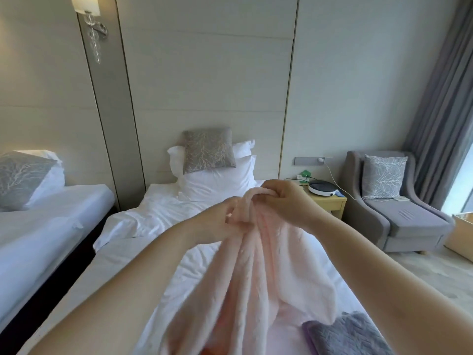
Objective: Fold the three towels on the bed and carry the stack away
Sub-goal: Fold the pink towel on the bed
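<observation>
Hotel twin room, white bed [158, 254] | pink towel [256, 272] hangs lengthwise from both hands, bunched, above mattress | left hand [217, 221], right hand [284, 203] pinch top edge close together; must spread apart | grey towel [345, 334] folded, lower right

Raised towel [258, 265] hung above bed [133, 254], folded towel [348, 334] lay on it at right, nightstand [330, 203] stood right of bed, armchair [409, 221] beyond.

The pink towel [245, 278] and grey towel [350, 334] run off the bottom edge.
</observation>
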Motion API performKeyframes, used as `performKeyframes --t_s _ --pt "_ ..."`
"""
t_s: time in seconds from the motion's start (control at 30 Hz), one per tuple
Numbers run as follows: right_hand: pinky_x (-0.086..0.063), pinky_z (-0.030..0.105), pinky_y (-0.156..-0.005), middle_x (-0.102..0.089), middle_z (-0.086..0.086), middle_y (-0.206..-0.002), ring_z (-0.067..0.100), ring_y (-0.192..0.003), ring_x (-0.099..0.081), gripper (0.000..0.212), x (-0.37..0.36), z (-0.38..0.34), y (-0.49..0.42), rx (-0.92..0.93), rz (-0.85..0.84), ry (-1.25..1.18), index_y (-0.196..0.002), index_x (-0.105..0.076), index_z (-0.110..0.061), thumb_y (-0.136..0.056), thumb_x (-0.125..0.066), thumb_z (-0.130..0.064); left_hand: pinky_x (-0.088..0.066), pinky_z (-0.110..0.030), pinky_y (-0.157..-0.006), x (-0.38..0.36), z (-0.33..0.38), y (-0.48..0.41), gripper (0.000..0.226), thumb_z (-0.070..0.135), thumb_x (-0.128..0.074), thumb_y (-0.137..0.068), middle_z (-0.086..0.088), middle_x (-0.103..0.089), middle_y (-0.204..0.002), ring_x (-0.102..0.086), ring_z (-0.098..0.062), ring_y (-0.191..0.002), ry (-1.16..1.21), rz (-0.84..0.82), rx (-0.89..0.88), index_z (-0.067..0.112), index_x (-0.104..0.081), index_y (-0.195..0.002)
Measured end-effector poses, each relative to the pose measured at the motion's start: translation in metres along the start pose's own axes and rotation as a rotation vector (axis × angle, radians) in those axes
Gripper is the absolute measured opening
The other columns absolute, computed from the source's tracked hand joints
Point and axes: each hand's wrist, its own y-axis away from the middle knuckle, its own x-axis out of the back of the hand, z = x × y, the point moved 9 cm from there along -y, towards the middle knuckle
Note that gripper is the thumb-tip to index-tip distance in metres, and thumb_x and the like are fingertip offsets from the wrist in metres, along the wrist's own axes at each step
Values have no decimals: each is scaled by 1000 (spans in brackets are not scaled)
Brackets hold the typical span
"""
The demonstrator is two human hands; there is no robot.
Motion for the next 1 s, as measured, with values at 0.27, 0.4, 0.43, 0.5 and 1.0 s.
performKeyframes --t_s 0.27,0.4,0.43,0.5,1.0 --pt "-28 8 -45 -45 -21 -52 -3 -48 -39 18 11 28 14 -79 -97 33 -72 -60 -25 -77 -76 -30 -36 -28 -60 47 38 -12 28 15 -62 -87 14 -51 -66 -45 -3 -60 -319 422 -201 32 -55 -66" --pt "-32 8 -45 -53 -20 -59 1 -53 -43 11 21 44 22 -124 18 2 -76 -60 -26 -83 -66 -20 -28 -26 -55 67 37 -14 43 66 -57 -77 13 -48 -63 -48 -7 -61 -781 500 -81 30 -40 -61" --pt "-34 10 -46 -55 -18 -64 4 -55 -45 11 32 43 21 -116 125 -27 -76 -60 -25 -83 -64 -16 -28 -28 -56 60 30 -19 56 78 -51 -70 12 -43 -59 -43 -9 -56 -768 376 -52 25 -37 -60" --pt "-37 16 -50 -57 -14 -70 9 -58 -46 10 48 35 18 -89 246 -62 -77 -62 -22 -81 -65 -13 -30 -30 -57 35 15 -23 65 83 -48 -63 9 -33 -60 -33 -13 -55 -588 95 -30 22 -30 -57" --pt "-26 16 -42 -38 -10 -55 7 -48 -33 34 52 58 14 -185 281 32 -63 -40 -19 -74 -73 -19 -44 -20 -48 59 -6 -13 19 23 -59 -93 -2 -66 -53 -57 -9 -42 19 447 87 4 -61 -88"
